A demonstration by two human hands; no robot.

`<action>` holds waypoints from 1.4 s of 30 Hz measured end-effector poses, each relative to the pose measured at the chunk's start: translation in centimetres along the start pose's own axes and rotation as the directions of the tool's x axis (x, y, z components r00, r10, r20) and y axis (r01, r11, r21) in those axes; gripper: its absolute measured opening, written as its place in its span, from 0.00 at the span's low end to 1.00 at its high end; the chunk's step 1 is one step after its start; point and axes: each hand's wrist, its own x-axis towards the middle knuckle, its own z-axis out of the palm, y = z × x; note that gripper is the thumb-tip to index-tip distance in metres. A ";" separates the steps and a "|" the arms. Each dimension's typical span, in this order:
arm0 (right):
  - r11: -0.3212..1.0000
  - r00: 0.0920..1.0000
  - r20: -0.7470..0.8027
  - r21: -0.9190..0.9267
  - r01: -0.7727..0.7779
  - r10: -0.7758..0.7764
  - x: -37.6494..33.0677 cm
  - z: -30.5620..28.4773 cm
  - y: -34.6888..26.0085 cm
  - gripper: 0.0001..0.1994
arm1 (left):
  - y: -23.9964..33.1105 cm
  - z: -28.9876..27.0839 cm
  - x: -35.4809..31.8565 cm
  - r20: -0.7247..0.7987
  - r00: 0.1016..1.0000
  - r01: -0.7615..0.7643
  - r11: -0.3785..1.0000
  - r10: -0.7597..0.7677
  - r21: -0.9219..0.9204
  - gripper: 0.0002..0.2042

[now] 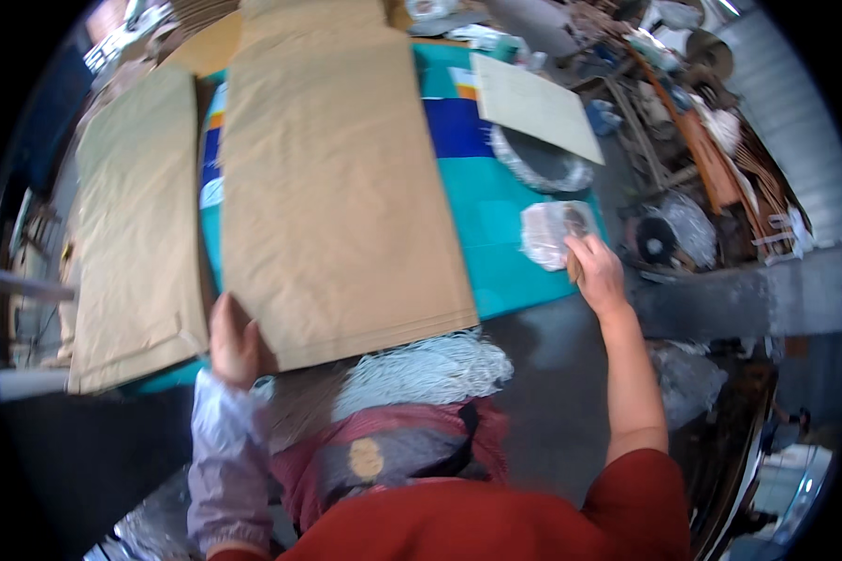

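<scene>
A long brown paper sheet or stack lies before me, with layered edges at its near end. My left hand rests at its near left corner, fingers stretched out and thumb apart. Another brown paper stack is farther left. On the right, my right hand is closed, its fingers pinched at a white plastic-wrapped bundle. A small brown piece shows under these fingers; its kind is unclear. White strings hang in a bunch near my waist.
A teal sheet with a blue band lies under the paper. Beyond the bundle, a pale board partly covers a ring wrapped in clear plastic. Cluttered shelving stands at the right, with a plastic-wrapped roll.
</scene>
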 end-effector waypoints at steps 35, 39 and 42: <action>0.243 0.873 -0.064 0.968 -0.064 0.484 5.5 0.1 -13.1 0.04 | 5.9 -2.3 -11.3 0.518 0.850 -0.224 0.955 0.094 0.195 0.13; 0.463 0.987 -0.057 0.878 0.120 -0.148 5.5 1.2 -24.7 0.10 | 4.6 -1.1 -13.6 0.491 0.868 -0.184 0.964 0.068 0.192 0.06; 0.453 0.955 0.035 0.885 0.108 -0.296 7.3 1.5 -28.6 0.10 | 4.4 -1.8 -13.7 0.461 0.887 -0.116 0.971 0.007 0.207 0.03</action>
